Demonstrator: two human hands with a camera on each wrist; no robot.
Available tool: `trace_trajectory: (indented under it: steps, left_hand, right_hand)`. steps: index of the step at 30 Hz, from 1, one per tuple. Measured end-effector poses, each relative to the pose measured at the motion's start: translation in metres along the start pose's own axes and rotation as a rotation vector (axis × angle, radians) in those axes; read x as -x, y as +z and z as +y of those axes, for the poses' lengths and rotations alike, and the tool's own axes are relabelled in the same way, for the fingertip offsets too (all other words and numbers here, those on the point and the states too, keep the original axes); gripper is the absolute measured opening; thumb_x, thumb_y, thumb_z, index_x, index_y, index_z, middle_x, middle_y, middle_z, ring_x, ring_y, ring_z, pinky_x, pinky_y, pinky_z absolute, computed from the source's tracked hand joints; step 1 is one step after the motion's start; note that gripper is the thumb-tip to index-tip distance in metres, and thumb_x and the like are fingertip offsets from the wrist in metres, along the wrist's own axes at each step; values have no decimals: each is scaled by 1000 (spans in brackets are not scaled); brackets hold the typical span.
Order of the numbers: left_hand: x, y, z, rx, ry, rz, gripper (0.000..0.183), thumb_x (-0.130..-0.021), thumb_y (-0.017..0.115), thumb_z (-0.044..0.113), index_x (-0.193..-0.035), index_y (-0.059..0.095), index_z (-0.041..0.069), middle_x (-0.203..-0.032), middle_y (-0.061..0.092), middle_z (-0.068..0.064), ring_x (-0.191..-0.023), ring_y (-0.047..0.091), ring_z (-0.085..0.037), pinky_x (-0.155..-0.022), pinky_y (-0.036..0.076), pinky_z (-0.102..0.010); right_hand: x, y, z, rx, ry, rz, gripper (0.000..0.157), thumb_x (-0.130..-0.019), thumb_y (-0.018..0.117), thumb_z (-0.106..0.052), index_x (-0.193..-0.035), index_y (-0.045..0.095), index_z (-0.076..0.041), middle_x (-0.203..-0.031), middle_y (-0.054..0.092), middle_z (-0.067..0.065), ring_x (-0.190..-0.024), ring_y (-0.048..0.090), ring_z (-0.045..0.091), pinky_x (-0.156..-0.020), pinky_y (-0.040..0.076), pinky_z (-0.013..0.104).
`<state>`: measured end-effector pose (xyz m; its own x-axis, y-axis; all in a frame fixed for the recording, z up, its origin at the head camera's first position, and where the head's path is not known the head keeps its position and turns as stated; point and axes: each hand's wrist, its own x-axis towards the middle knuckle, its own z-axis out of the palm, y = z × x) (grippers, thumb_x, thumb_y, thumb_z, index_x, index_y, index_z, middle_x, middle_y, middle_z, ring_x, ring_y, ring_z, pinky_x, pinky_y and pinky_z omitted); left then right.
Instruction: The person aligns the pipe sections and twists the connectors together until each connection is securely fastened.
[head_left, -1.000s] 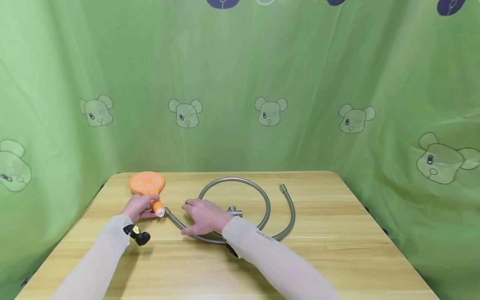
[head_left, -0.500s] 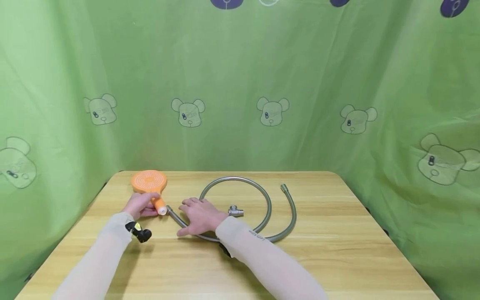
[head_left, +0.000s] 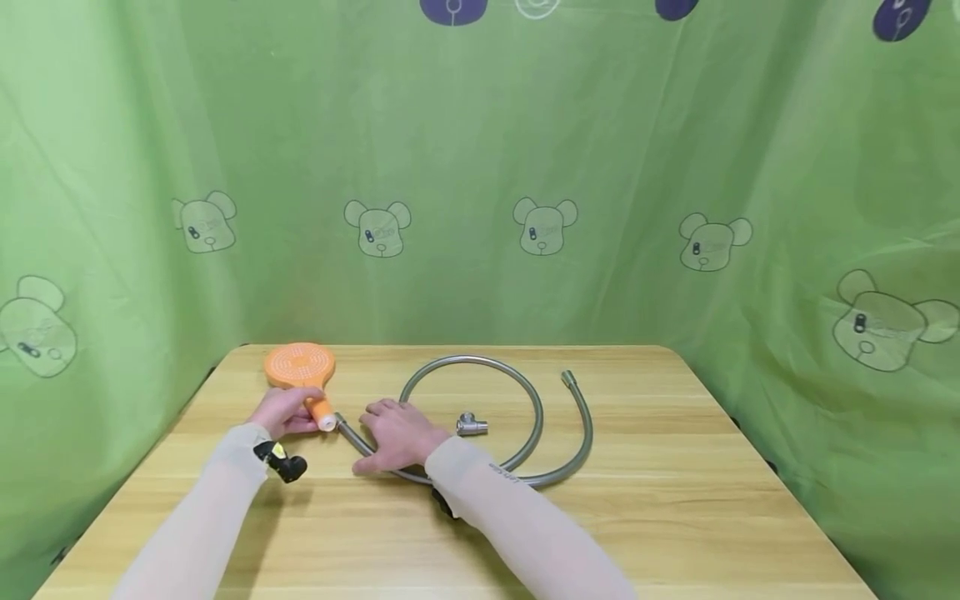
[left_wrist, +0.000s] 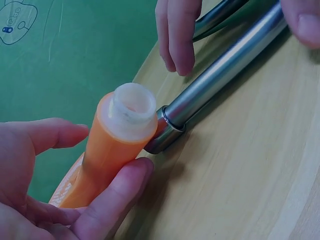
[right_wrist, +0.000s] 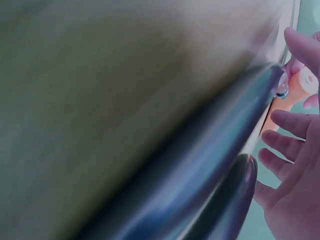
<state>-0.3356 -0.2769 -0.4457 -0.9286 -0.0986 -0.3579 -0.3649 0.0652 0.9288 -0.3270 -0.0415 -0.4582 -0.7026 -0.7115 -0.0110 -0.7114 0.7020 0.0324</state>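
Observation:
My left hand (head_left: 279, 412) holds an orange shower head (head_left: 300, 364) by its handle at the table's left side. The spray face is up, and in the left wrist view the handle's open white threaded end (left_wrist: 132, 107) points up. Just beside that end lies the metal end nut (left_wrist: 167, 131) of a flexible shower hose (head_left: 540, 408); whether they touch I cannot tell. My right hand (head_left: 397, 435) is spread above the hose near this end, fingers loosely extended, gripping nothing. Its palm side is hidden in the head view. The hose lies looped across the table.
Inside the hose loop sits a small chrome T-shaped connector (head_left: 471, 425). The hose's other end nut (head_left: 567, 377) lies toward the back right. Green printed curtains (head_left: 465, 283) surround the wooden table (head_left: 675, 500) at the back and sides.
My right hand has shifted a little left along the hose, uncovering more of the T-shaped connector. My left hand stays on the shower head handle, nearly still.

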Motion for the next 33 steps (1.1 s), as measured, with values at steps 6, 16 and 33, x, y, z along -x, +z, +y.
trace_trajectory:
  steps: [6,16,33]
  left_hand:
    - [-1,5,-3,-9,7,-5,34,-94,64,13,-116,53,-11,-74,68,-9,-64,70,-16,-69,63,-28]
    - [0,8,-3,-11,25,1,26,-94,63,11,-109,56,-9,-71,68,-6,-62,70,-14,-69,63,-28]
    - [-1,-1,-4,39,5,-78,27,-97,60,10,-114,53,-10,-74,70,-7,-65,71,-17,-74,63,-31]
  right_hand:
    - [-5,7,-3,41,-1,23,73,-88,57,-70,-138,59,-17,-151,50,2,-142,42,21,-120,34,39]
    - [-8,6,-5,26,-4,43,62,-88,62,-66,-124,67,-16,-142,56,1,-137,47,19,-117,37,33]
    - [-7,6,-6,-154,-14,55,55,-88,71,-54,-127,67,-15,-146,54,5,-141,43,21,-118,35,29]
